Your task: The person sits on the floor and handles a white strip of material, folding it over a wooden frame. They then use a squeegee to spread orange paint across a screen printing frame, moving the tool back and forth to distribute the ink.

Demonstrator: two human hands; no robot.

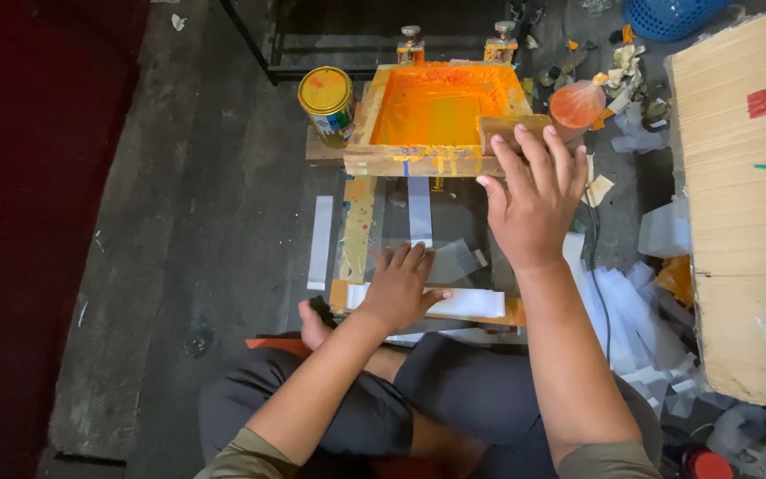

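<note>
The left hand point(403, 286) lies flat, released, on a clear plastic sheet point(449, 263) on the floor. The right hand point(535, 200), fingers spread, touches the orange-stained wooden printing frame's point(436, 111) near-right corner.

Dark grey concrete floor point(197, 222), a dark red mat point(28, 177) alongside, black metal frame point(312, 44) behind.

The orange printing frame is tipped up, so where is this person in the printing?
Done: the wooden screen frame is flooded with orange ink and lifted off the board. In hand: the left hand presses on a clear sheet beside a white strip, and the right hand reaches to the frame's corner. Left: the frame isn't lowered; more white strips lie piled alongside.
</note>
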